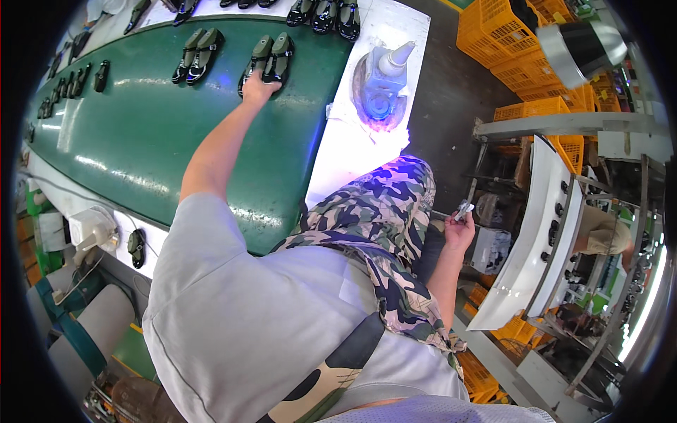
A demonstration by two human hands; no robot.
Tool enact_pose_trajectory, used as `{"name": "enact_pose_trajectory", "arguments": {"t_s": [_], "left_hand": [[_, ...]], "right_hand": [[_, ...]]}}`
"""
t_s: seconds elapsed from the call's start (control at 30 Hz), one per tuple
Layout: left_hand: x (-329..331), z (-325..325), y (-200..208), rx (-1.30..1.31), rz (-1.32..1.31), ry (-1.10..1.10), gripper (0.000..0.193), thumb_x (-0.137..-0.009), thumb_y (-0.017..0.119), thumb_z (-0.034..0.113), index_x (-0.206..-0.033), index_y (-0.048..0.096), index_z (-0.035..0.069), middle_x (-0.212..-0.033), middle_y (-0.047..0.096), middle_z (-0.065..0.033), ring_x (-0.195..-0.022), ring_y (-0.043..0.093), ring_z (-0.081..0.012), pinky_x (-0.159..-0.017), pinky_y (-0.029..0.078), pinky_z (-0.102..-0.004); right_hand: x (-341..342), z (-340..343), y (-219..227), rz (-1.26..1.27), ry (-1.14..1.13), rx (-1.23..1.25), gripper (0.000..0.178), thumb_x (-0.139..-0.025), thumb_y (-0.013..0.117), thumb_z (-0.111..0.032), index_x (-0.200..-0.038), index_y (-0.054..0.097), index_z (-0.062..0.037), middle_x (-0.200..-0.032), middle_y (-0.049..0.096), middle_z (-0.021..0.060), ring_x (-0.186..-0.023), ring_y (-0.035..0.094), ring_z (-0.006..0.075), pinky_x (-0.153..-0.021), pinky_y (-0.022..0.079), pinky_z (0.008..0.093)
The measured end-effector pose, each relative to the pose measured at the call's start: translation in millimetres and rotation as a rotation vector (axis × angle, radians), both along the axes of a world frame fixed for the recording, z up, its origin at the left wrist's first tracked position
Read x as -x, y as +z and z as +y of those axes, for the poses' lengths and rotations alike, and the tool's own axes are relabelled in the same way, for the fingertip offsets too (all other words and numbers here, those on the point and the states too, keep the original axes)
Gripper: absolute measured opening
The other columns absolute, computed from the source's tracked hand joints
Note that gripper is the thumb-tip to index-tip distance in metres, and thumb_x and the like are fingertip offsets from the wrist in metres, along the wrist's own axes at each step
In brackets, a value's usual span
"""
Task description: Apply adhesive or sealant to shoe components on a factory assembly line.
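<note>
My left hand [259, 89] reaches out over the green conveyor belt [211, 134]. Its fingers close around the toe end of a glossy black shoe [249, 69]. Touching that shoe on its right is its mate, another black shoe [279, 60]; both have olive-green lasts inside. My right hand [458, 231] is held low at my right side, fingers curled round a small white and silver item [462, 211] whose kind I cannot make out. To the left of the gripped pair stands another pair of strapped black shoes [198, 56] on the belt.
A blue-lit device with a pale nozzle [386, 77] stands on the white ledge right of the belt. Yellow crates [497, 35] are stacked at the far right. A metal rack with a white panel [525, 247] stands nearby. More black shoes [323, 15] line the far edge.
</note>
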State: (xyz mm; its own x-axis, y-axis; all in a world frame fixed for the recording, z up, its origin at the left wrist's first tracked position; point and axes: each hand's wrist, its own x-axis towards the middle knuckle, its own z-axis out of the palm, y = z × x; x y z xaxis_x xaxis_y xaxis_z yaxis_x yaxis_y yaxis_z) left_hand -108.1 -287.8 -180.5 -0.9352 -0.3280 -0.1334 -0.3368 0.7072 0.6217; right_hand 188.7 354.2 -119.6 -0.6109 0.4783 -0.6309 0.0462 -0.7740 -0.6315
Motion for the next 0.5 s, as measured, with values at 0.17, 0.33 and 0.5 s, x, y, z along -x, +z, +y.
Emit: {"name": "enact_pose_trajectory", "arguments": {"t_s": [0.17,0.33,0.5], "left_hand": [[74.4,5.6,6.6,0.144,0.038,-0.01,0.089,-0.065,0.084,0.043,-0.135,0.049,0.0,-0.126,0.061,-0.0225,-0.119,0.058,-0.0341,-0.101,0.046,-0.0408],[113.2,28.4,17.7,0.211,-0.332,-0.002,0.08,-0.069,0.081,0.051,-0.128,0.053,0.004,-0.123,0.065,-0.0168,-0.116,0.062,-0.0313,-0.098,0.049,-0.0401],[120.6,19.2,12.7,0.236,-0.351,0.006,0.063,-0.074,0.08,0.044,-0.123,0.06,0.011,-0.123,0.066,-0.0111,-0.115,0.062,-0.0306,-0.095,0.051,-0.0426]], "right_hand": [[8.5,-12.2,16.1,-0.004,0.091,-0.06,0.014,-0.091,0.064,-0.022,-0.1,0.066,-0.0123,-0.094,0.069,0.0021,-0.084,0.065,0.0232,-0.071,0.046,0.0418],[5.9,-16.5,29.1,-0.061,0.036,-0.095,0.008,-0.09,0.066,-0.02,-0.094,0.064,-0.0138,-0.088,0.066,0.0013,-0.084,0.065,0.0243,-0.071,0.045,0.0426],[39.1,-36.2,38.0,-0.054,0.138,-0.13,0.008,-0.09,0.065,-0.019,-0.096,0.063,-0.0138,-0.09,0.067,0.0025,-0.085,0.064,0.0236,-0.074,0.045,0.0427]]}}
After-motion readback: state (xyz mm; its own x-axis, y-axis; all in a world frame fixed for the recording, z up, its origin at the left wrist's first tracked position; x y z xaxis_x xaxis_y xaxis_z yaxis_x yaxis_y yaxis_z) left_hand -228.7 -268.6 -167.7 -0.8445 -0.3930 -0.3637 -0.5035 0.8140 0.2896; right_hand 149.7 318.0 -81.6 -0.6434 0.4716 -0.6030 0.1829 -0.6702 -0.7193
